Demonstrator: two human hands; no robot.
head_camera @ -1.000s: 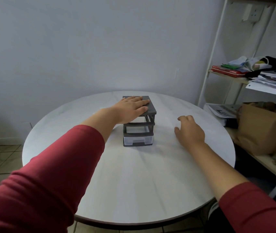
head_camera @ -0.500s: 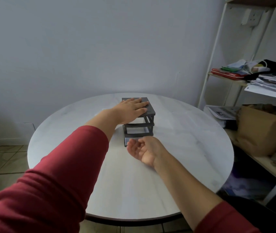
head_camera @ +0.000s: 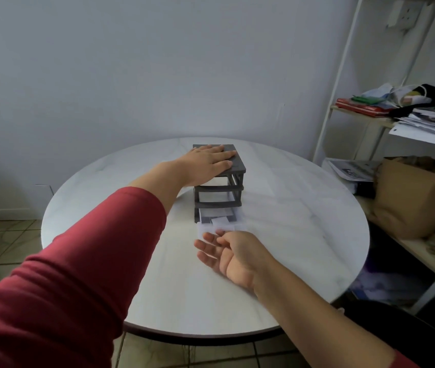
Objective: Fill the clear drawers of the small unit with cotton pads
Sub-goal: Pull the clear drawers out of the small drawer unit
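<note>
Judging by how things lie, we are at the very start: no cotton pads show anywhere, and the upper bays of the small drawer unit (head_camera: 217, 188) look empty. Our left hand (head_camera: 208, 162) lies flat on its top, fingers together. The bottom clear drawer (head_camera: 221, 224) stands partly out. Our right hand (head_camera: 233, 257) hovers palm-up before it, fingers loosely straight; blur hides any contact. All the filling is left. The unit sits on a round white table (head_camera: 290, 235), with a pale wall (head_camera: 158, 62) behind and a cluttered shelf rack (head_camera: 418, 251) to the right.
</note>
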